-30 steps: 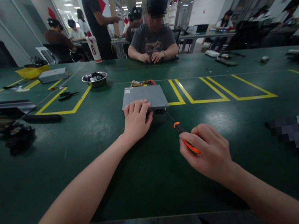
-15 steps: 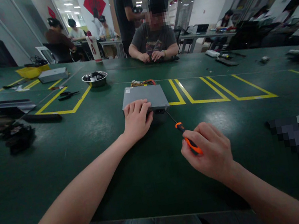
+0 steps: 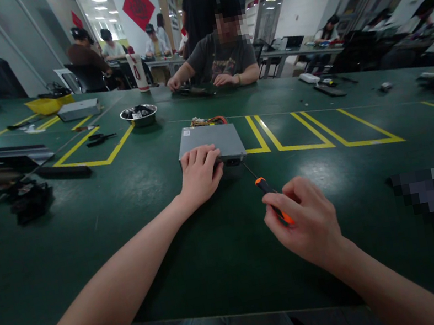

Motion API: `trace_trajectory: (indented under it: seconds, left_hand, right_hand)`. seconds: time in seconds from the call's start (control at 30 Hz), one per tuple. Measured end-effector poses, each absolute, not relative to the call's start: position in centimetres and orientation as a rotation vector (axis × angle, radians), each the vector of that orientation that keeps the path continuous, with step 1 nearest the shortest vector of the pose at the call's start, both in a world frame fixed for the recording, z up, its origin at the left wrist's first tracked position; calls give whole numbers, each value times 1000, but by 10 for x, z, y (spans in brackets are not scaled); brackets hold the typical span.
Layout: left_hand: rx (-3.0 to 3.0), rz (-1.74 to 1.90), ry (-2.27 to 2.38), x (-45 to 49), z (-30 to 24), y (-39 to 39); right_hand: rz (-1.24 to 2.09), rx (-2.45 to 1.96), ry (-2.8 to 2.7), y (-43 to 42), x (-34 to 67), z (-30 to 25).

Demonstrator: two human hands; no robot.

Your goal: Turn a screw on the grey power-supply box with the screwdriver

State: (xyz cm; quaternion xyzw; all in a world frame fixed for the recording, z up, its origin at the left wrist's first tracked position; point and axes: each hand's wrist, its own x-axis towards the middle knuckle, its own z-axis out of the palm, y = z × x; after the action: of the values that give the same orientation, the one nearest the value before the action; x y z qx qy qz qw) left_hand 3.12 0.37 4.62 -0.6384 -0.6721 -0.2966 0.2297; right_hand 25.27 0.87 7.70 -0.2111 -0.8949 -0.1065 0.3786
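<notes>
A grey computer power supply (image 3: 218,135) lies flat on the green table, its socket side facing me and its bundle of coloured cables (image 3: 210,121) behind it. My left hand (image 3: 201,173) grips its near edge, fingers over the top and thumb along the front side. In my right hand (image 3: 305,220) is a screwdriver (image 3: 261,183) with an orange and black handle, held between thumb and curled fingers. Its thin shaft slants up and left, and the tip meets the near right corner of the power supply. The screw itself is too small to make out.
A metal bowl (image 3: 140,121) of small dark parts stands behind on the left. Beyond it are a yellow tray (image 3: 48,105) and another grey metal box (image 3: 79,109). Dark parts (image 3: 30,200) lie at left. Across the table sits a person (image 3: 219,58). Yellow tape marks the tabletop.
The screwdriver handle has turned in my right hand, and the fingers have shifted on it. My left hand and the power supply stay put. Across the table, the person's hands have moved apart.
</notes>
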Motion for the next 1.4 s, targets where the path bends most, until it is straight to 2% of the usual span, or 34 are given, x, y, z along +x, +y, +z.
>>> trace_trajectory:
  seconds: [0.27, 0.43, 1.07, 1.27, 1.4]
  left_hand:
    - [-1768, -842, -1869, 31, 46, 4]
    - [-1762, -849, -1871, 32, 46, 4]
    - [-1763, -841, -1856, 32, 48, 3]
    - [-1763, -857, -1852, 31, 47, 3]
    - [-1760, -853, -1848, 31, 47, 3]
  right_hand:
    - [-268, -673, -2324, 9, 256, 76]
    - [-370, -535, -2357, 9, 252, 75]
    - [-183, -561, -2397, 8, 252, 76]
    - [-143, -741, -2321, 11, 255, 73]
    - [-243, -543, -2323, 11, 253, 76]
